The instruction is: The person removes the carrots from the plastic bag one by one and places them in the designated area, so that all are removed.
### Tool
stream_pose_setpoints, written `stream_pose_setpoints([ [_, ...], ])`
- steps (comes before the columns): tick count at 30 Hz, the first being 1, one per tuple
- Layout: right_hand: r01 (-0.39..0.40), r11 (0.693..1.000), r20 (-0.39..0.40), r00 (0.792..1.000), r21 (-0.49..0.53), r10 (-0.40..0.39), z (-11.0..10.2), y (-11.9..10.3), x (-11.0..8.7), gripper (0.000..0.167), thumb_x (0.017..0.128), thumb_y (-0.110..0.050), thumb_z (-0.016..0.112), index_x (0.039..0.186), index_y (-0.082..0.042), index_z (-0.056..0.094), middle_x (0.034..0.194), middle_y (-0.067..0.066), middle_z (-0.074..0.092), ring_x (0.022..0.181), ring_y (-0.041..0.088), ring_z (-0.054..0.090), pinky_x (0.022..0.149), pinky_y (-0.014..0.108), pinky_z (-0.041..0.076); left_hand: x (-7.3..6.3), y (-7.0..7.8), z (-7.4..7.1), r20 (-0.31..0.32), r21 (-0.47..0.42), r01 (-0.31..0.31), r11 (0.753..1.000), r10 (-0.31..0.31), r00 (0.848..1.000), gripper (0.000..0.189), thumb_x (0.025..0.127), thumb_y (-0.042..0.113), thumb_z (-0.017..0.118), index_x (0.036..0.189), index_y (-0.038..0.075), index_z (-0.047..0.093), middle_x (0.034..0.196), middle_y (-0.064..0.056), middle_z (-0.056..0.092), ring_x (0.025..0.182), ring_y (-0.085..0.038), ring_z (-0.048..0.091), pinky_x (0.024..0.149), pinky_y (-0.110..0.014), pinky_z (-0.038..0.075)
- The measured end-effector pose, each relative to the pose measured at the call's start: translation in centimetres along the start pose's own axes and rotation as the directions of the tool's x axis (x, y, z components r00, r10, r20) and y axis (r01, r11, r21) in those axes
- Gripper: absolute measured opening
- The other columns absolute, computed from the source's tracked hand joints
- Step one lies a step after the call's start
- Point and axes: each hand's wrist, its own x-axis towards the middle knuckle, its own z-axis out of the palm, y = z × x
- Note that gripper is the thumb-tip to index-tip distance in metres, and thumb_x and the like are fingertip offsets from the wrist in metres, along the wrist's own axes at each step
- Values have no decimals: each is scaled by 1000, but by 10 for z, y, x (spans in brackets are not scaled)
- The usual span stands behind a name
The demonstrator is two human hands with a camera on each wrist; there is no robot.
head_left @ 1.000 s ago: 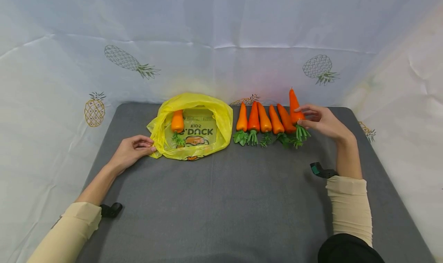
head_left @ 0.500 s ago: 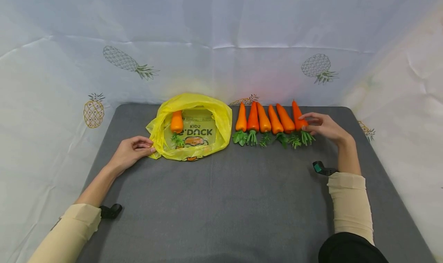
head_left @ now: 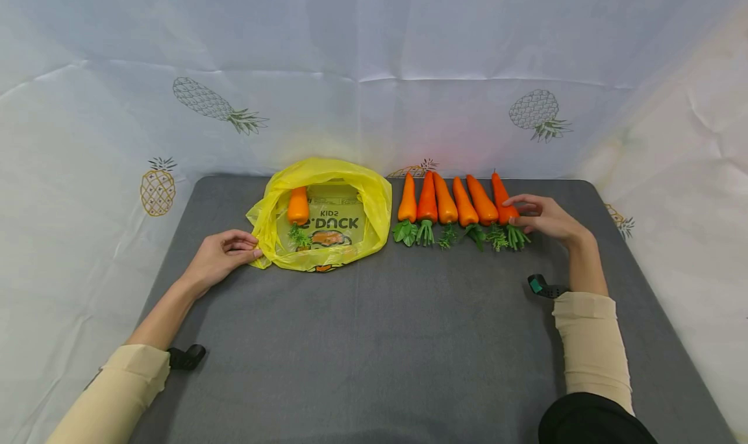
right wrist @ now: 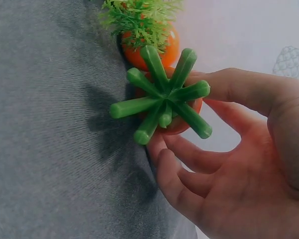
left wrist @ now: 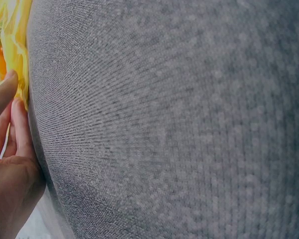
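Note:
My left hand [head_left: 221,257] pinches the lower left edge of a yellow plastic bag [head_left: 380,204], whose mouth faces up. Inside the bag lies one orange carrot [head_left: 299,207] with feathery green leaves. At the right end of a row, my right hand [head_left: 546,217] grips a carrot [head_left: 501,194] by its thick end, thumb and fingers around it. Its stubby green stems [right wrist: 164,97] fan out toward the camera in the right wrist view. Close beside it lies another carrot [head_left: 482,200] with feathery leaves. In the left wrist view, finger and thumb meet at the bag's edge [left wrist: 21,64].
Several more carrots [head_left: 427,197] lie side by side to the right of the bag, leaves toward me. A grey cloth covers the table [head_left: 374,340]. Behind it rises a white sheet [head_left: 362,119] with pineapple prints.
My right hand has lowered the carrot from over its neighbour to the right end of the row, then shifted it slightly left. The left hand stays at the bag's edge.

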Motion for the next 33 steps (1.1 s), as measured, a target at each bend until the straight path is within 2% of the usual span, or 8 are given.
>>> stream_pose_setpoints([
  [9,34,999,5,999,-25,-34,1,-3,-4,54,110,-29,65,159,-9,50,166,27,46,145,47,52,86,26,59,-1,1,0,-3,-2,6,1000,-6,1000,43,101,30,80,129,-1,70,107,4,76,90,7,70,78,-15,59],
  [13,41,999,1,999,-28,-41,0,-6,-6,56,111,-30,65,160,-10,49,167,28,44,143,48,54,88,26,59,-2,2,0,-3,1,17,1000,-17,1000,43,101,30,80,130,-1,69,110,-2,77,90,8,70,78,-15,59],
  [18,41,999,-38,998,-32,-42,-1,-10,-8,57,112,-29,63,162,-9,47,166,27,45,142,45,55,91,28,60,-2,3,0,-1,9,19,1000,-19,1000,43,102,30,79,131,-1,69,116,-13,76,91,8,69,78,-15,58],
  [24,28,999,-71,997,-19,-29,-3,-13,-6,55,112,-26,62,162,-9,47,166,28,46,143,43,55,92,28,59,-2,2,0,-1,5,17,1000,-17,1000,43,102,30,79,130,-1,69,118,-16,76,91,8,69,78,-15,58],
  [26,23,1000,-71,997,-17,-24,-4,-14,-5,55,112,-26,63,162,-9,47,166,28,46,144,44,54,98,36,60,-2,2,0,1,4,17,1000,-17,1000,43,102,30,79,131,-1,69,118,-16,75,91,7,69,78,-15,58],
  [28,22,1000,-77,997,-9,-23,-4,-16,-5,55,112,-24,63,162,-9,47,167,27,45,146,46,53,106,49,58,-1,2,0,4,4,18,1000,-18,1000,44,102,31,79,131,0,69,119,-16,75,91,7,69,79,-15,59],
  [31,43,999,-95,995,-1,-43,-5,-18,-8,53,112,-20,62,161,-8,47,166,28,45,148,47,51,114,66,49,-1,2,0,6,2,19,1000,-19,1000,44,102,31,79,131,0,69,118,-14,76,91,7,69,79,-15,59],
  [33,63,998,-109,992,2,-62,-6,-20,-9,52,112,-18,62,161,-7,48,165,28,46,150,47,49,117,70,45,-1,2,0,4,1,18,1000,-18,1000,43,102,31,79,131,0,69,117,-13,76,91,7,69,79,-15,59],
])
